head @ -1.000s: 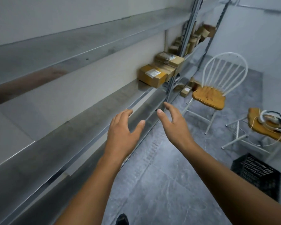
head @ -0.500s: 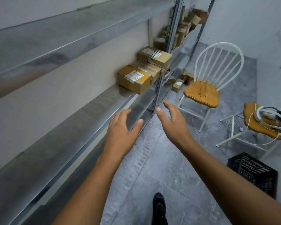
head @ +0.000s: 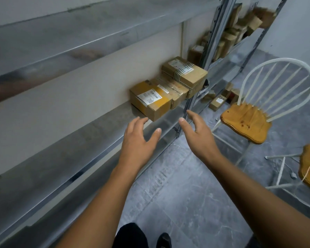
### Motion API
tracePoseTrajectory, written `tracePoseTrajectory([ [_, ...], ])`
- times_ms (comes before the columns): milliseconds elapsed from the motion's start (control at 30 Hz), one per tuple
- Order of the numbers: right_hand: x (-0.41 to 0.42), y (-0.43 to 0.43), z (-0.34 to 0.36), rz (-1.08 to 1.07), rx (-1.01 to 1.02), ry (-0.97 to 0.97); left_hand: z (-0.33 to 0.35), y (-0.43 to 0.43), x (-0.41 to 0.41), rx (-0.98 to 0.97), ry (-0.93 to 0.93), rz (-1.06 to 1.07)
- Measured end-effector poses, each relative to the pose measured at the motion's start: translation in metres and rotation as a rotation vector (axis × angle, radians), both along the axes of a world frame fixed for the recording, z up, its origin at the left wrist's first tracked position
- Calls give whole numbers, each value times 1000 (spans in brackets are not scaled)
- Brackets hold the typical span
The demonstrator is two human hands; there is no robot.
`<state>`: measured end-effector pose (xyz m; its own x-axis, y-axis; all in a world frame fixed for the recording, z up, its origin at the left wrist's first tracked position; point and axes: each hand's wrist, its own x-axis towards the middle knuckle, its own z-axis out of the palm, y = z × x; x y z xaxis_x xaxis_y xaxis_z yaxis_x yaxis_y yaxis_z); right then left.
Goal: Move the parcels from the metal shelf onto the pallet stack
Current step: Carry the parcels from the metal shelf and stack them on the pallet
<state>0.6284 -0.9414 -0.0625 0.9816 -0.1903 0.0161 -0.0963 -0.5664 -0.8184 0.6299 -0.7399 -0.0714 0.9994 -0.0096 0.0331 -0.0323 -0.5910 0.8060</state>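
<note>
Though blurry, far parcels [head: 230,39] behind shelf post [head: 213,33].

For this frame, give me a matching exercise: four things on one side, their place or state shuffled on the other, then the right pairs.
Things:
1. label-topped parcel
2. stripe-taped parcel
3. white chair
4. left hand

Place or state:
A. standing on the floor
B. open, holding nothing
C. stacked on top of other parcels
D. nearest end of the row on the metal shelf

Pairs: 1-D, 2-C, 3-A, 4-B.
</note>
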Motion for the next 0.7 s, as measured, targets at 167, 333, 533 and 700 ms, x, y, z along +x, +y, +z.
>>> tracePoseTrajectory([
  [167, 60, -1, -13, 41, -110, 35, -21, -2, 51, -18, 49, 53],
  [333, 122, 0, -20, 65, -211, 88, -42, -2, 108, -52, 104, 73],
  [533, 190, 3, -36, 127, -285, 134, -63, -3, 166, -93, 135, 88],
  [700, 223, 9, -61, 137, -364, 145, -72, -13, 185, -134, 212, 127],
])
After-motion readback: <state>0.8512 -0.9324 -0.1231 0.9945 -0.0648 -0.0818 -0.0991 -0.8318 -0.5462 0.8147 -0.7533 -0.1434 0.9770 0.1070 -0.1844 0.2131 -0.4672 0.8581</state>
